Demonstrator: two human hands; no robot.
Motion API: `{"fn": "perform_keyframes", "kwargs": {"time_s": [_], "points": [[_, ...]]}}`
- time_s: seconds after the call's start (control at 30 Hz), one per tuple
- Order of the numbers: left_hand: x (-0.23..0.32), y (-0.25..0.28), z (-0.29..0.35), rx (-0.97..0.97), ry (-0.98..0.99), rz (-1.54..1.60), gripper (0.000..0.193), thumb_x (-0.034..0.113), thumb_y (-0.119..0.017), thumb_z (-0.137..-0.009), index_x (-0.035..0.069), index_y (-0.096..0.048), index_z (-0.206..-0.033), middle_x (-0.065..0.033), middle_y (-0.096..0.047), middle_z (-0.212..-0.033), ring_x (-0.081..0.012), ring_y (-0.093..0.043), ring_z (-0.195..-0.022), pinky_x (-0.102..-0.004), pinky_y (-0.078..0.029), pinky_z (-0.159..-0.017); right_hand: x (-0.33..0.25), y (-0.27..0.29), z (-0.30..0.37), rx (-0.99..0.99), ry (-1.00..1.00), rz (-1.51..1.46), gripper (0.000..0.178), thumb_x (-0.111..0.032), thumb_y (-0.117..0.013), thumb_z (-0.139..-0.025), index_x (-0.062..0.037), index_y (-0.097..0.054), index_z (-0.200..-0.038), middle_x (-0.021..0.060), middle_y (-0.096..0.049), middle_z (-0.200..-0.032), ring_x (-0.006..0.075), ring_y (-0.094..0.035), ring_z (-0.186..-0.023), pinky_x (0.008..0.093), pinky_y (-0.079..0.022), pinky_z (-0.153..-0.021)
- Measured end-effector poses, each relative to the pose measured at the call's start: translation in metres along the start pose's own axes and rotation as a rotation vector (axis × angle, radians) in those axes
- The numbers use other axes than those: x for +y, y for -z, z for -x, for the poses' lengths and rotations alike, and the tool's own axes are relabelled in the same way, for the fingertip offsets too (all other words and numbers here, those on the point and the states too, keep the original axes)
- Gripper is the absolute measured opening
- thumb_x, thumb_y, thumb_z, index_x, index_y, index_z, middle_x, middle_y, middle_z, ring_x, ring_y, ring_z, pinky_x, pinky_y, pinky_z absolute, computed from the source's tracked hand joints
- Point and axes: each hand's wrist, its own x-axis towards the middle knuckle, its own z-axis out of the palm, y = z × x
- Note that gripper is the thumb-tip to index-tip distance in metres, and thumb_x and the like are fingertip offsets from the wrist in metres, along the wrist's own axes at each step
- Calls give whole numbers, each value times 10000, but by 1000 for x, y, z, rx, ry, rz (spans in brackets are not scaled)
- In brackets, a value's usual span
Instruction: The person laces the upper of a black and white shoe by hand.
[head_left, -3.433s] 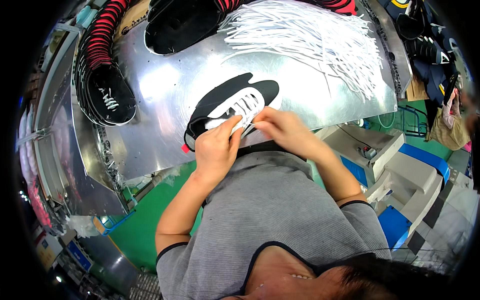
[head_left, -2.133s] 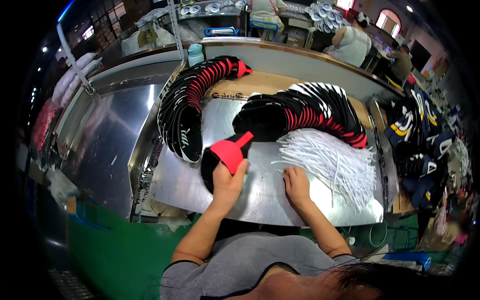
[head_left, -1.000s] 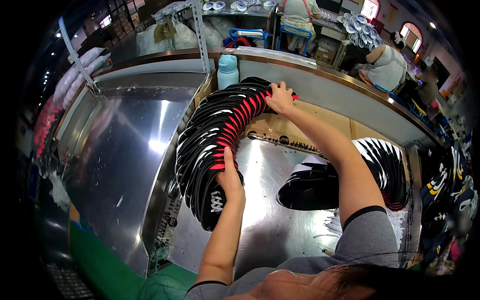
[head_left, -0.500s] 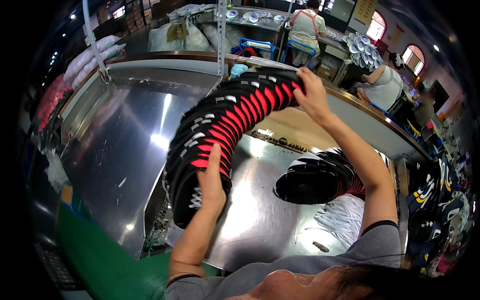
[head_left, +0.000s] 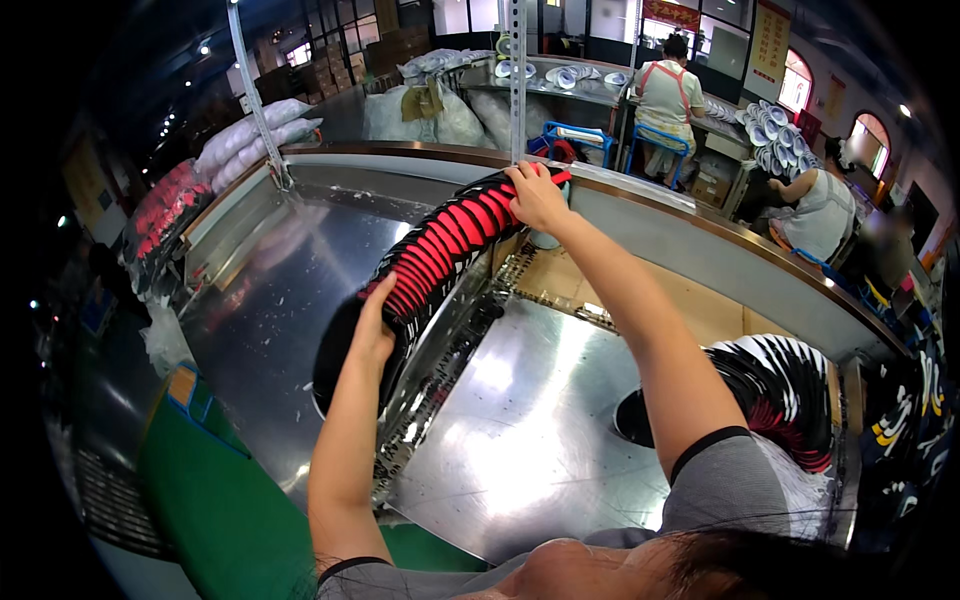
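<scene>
A long curved stack of nested black-and-red shoe uppers [head_left: 440,250] lies along the left metal worktop, beside its inner edge. My left hand [head_left: 374,330] is closed on the near end, thumb along the red side. At the far end, by the upright metal post, my right hand [head_left: 540,198] grips the last uppers; its fingertips are partly hidden. A second stack of black, white and red uppers [head_left: 790,385] rests to the right, partly behind my right arm.
The left metal worktop [head_left: 260,290] and the right metal plate [head_left: 490,450] have a debris-strewn gap between them. A perforated post [head_left: 518,90] stands at the back rim. White strands [head_left: 805,490] lie below the second stack. Two people [head_left: 665,100] sit at benches beyond.
Both hands have carried the stack left and lowered it from over the right plate onto the left worktop. Its red side now faces more upward. The whole view has shifted.
</scene>
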Motion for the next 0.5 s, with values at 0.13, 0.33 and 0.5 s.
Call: {"fn": "perform_keyframes", "kwargs": {"time_s": [0.13, 0.33, 0.5], "points": [[-27, 9, -16, -82, 57, -22, 626, 421, -735, -871, 69, -527, -1345, -67, -583, -1343, -201, -548, -1225, -358, -353, -1099, 12, -19, 8, 31, -77, 86, 584, -178, -612, -773, -83, -514, -1341, 201, -492, -1351, 437, -448, -1235, 501, -392, -1066], [-28, 11, -15, -86, 29, -141, 547, 449, -587, -975, 27, -542, -1319, -70, -589, -1319, -181, -518, -1243, -324, -341, -1091, 19, 27, 45, 12, 3, 78, 625, -267, -718, -780, -85, -501, -1338, 228, -484, -1343, 442, -401, -1303, 560, -335, -1085], [-22, 27, 47, 62, -344, -852, 568, 362, -584, -989, -49, -479, -1366, -182, -542, -1362, -256, -505, -1251, -356, -382, -1034, 6, 109, 151, -69, 176, 74, 334, -236, -690, -789, -90, -649, -1086, 179, -522, -1241, 425, -450, -1210, 530, -387, -1016]]}}
